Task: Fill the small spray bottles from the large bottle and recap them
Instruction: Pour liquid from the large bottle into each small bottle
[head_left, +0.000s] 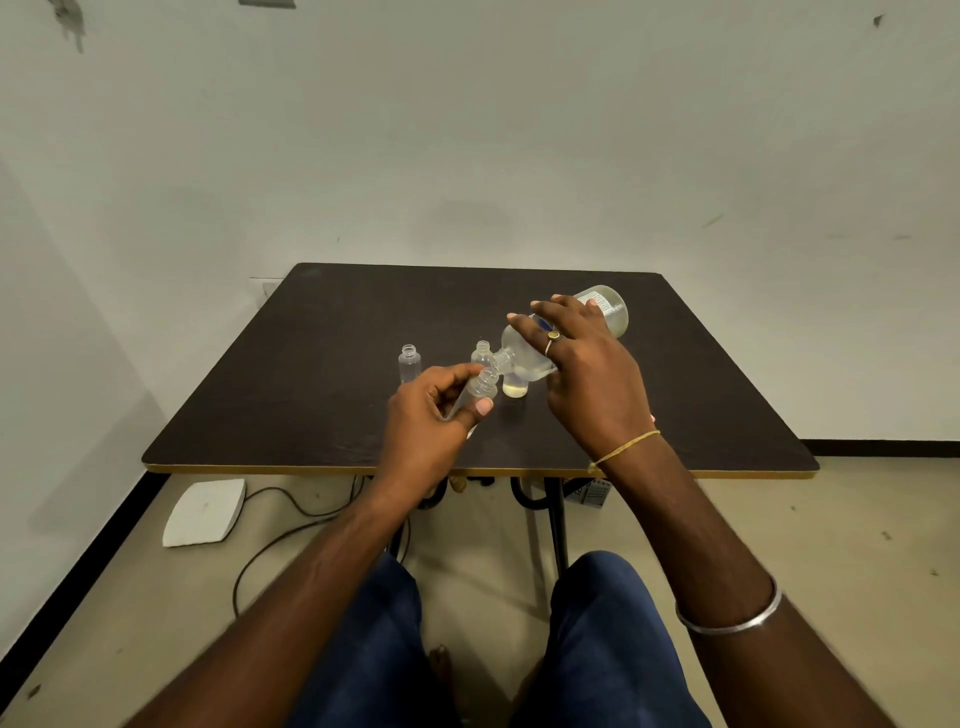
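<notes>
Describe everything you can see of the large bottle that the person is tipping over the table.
The large bottle is clear, probably plastic, with a rounded body, a short narrow neck and a white printed label near its base. It is uncapped and tilted steeply, base up and to the right, mouth down-left, meeting the mouth of the small bottle held by the left hand. The right hand grips it from above, fingers spread over its body. Clear liquid shows inside. It hangs above the dark table, not resting on it.
</notes>
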